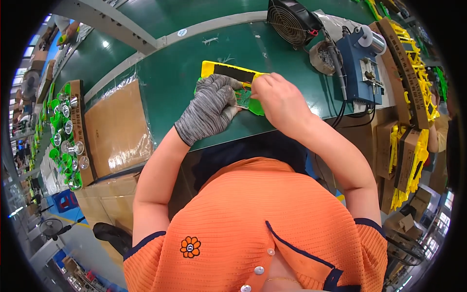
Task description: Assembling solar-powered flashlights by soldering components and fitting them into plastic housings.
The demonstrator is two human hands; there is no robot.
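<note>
My left hand point(208, 109), in a grey knit glove, is closed around the left side of a small plastic housing. The housing has a yellow frame point(208, 68) with a black panel point(232, 73) on its far side and a bright green part point(255, 107) on its near side. Thin wires and small parts show between my hands, too small to make out. My bare right hand point(283, 100) is closed at the housing's right end, fingertips pinched together. Whatever sits between those fingertips is hidden by the hand.
A black fan point(290, 20) stands at the far edge of the green table point(175, 97). To the right are a cup of scraps point(322, 58), a blue device point(354, 65) and a wire spool point(373, 41). Cardboard point(119, 129) and green lamp parts point(61, 138) lie left; yellow frames point(413, 73) fill boxes right.
</note>
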